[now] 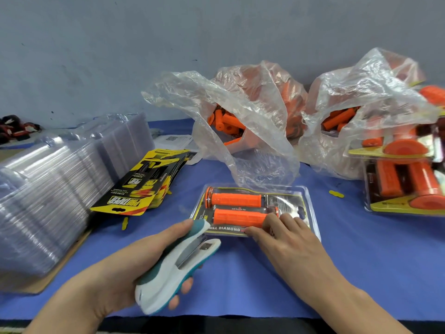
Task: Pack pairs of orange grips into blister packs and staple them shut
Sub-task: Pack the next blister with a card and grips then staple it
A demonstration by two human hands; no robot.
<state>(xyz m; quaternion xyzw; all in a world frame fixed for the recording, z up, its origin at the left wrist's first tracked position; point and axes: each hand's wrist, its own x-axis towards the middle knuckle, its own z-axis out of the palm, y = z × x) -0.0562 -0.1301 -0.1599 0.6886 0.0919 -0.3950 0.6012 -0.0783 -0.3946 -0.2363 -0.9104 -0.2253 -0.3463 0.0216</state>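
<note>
- Fingers (186, 284) of the left hand (115, 268) curl under a white and teal stapler (178, 263), with the thumb lying along its top, so the hand grips it firmly.
- The stapler's front end points up and to the right and sits just beside the near left corner of the blister pack (292, 200).
- The right hand (289, 239) lies flat on the pack's near edge, its fingers nearly straight and pressing down on the plastic and holding nothing.
- The pack rests on a blue cloth (361, 261) and holds two orange grips lying sideways, the upper grip (236, 199) just beside the lower grip (238, 217), over a printed card.
- To the left, a fanned pile of yellow and black cards (144, 186) leans against a long stack of clear empty shells (48, 189).
- A small yellow scrap (336, 193) lies on the cloth right of the pack.
- At the right edge, filled packs (407, 189) are piled up.
- Farther back, two crumpled clear bags, one in the middle (240, 112) and one to the right (356, 112), hold loose orange grips.
- Some printed papers (175, 141) lie behind the cards, near the grey wall (144, 44).
</note>
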